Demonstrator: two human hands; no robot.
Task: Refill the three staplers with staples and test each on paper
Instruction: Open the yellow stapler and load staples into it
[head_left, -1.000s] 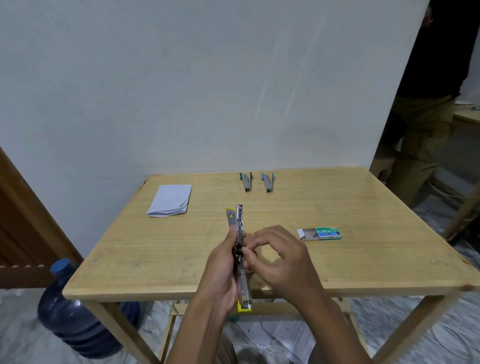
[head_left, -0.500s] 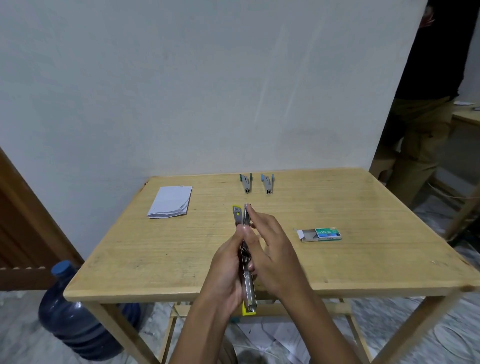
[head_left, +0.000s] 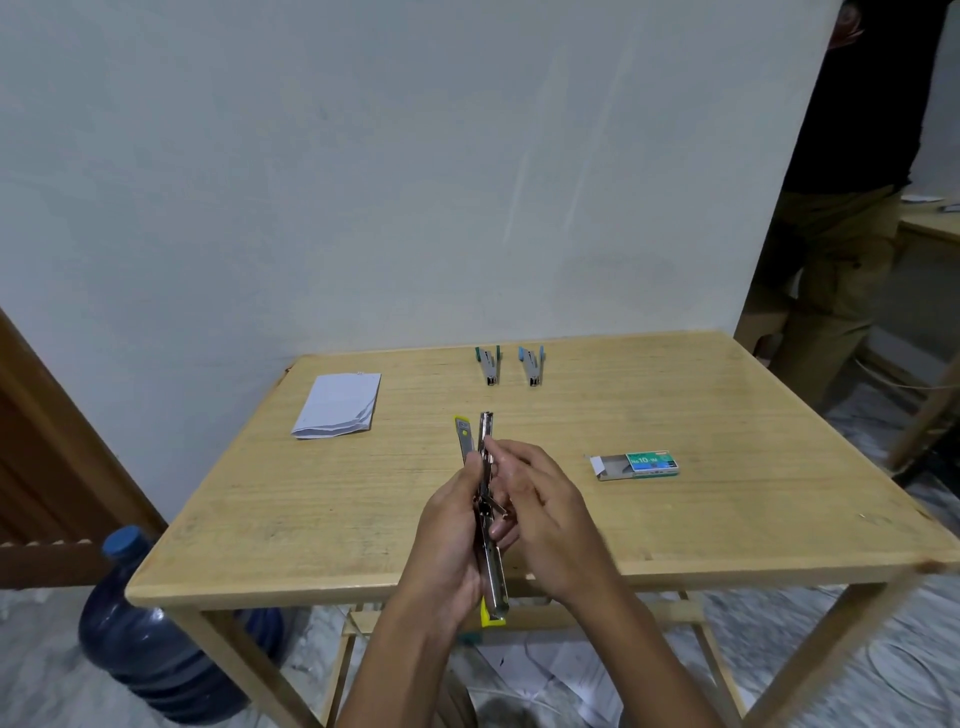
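While the left hand (head_left: 447, 540) grips the opened yellow stapler (head_left: 487, 434) over the surface (head_left: 727, 519), the right hand (head_left: 550, 514) pinches its metal magazine, fingers curled, perhaps on a staple strip. The staple box (head_left: 636, 465) lies right; teal stapler (head_left: 488, 366), blue stapler (head_left: 531, 365) and folded paper (head_left: 337, 405) sit farther back.

Table (head_left: 727, 519): pale wood, set against the wall
Wall (head_left: 363, 182): plain white, faintly streaked
Water bottle (head_left: 140, 639): blue, capped, on the floor beside the table's left leg
Bystander (head_left: 841, 234): dark top, khaki trousers, far right
Loose sheets (head_left: 561, 670): under the table
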